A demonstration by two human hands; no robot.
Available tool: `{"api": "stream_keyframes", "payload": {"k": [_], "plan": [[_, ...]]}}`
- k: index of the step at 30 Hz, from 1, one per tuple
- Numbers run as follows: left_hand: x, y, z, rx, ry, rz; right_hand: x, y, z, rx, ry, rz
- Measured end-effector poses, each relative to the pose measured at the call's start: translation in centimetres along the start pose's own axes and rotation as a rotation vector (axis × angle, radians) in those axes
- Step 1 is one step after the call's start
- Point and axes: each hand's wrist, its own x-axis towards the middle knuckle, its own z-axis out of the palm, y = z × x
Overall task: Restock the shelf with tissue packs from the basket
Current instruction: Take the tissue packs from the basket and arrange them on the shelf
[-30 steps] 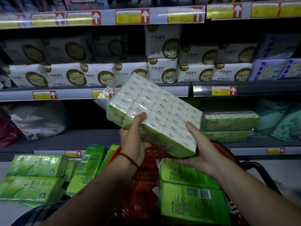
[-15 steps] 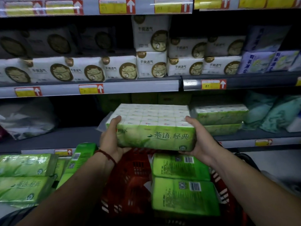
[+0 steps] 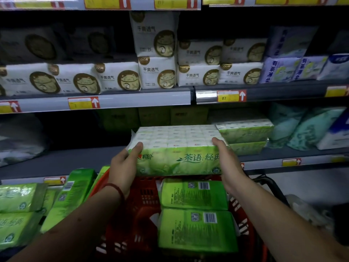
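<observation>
I hold a large green-and-white tissue pack point(image 3: 177, 152) flat and level in front of the lower shelf point(image 3: 71, 159). My left hand point(image 3: 124, 165) grips its left end and my right hand point(image 3: 229, 165) grips its right end. Its far edge reaches over the shelf's front lip. Just to its right, two matching packs point(image 3: 245, 135) lie stacked on that shelf. Below my hands stands a red basket point(image 3: 136, 214) holding two more green packs point(image 3: 194, 212) with barcodes facing up.
More green packs point(image 3: 18, 210) lie stacked at the lower left, and one point(image 3: 69, 197) leans against the basket. White packs with gold cat logos point(image 3: 156, 72) fill the shelf above. Teal and blue packs point(image 3: 302, 127) sit at the right. Dark bags point(image 3: 20, 137) occupy the lower shelf's left.
The tissue pack went from tilted with its top toward me to flat and level, then moved forward toward the lower shelf. Both hands kept their grip on its ends.
</observation>
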Motion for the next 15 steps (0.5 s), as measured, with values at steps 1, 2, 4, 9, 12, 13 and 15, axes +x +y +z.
{"api": "stream_keyframes", "payload": {"k": [1, 2, 4, 9, 12, 13, 15], "plan": [[0.0, 0.0, 0.2, 0.017, -0.001, 0.004, 0.3, 0.1, -0.4, 0.001, 0.019, -0.002], [0.0, 0.1, 0.5, 0.038, -0.011, 0.012, 0.6, 0.0, -0.8, 0.001, 0.03, -0.004], [0.5, 0.1, 0.9, 0.089, -0.048, 0.03, 1.8, -0.3, -1.8, 0.008, 0.042, -0.005], [2.6, 1.1, 4.3, 0.113, -0.139, 0.048, 6.0, -2.4, -4.5, -0.019, 0.107, -0.044], [4.2, 1.5, 8.3, 0.065, -0.182, 0.047, 8.7, -3.7, -6.9, -0.009, 0.137, -0.059], [4.4, 1.4, 9.8, 0.054, -0.201, 0.043, 9.7, -3.9, -8.0, 0.002, 0.153, -0.066], [4.6, 1.2, 12.9, 0.033, -0.239, 0.056, 11.4, -4.5, -10.3, 0.052, 0.19, -0.086]]}}
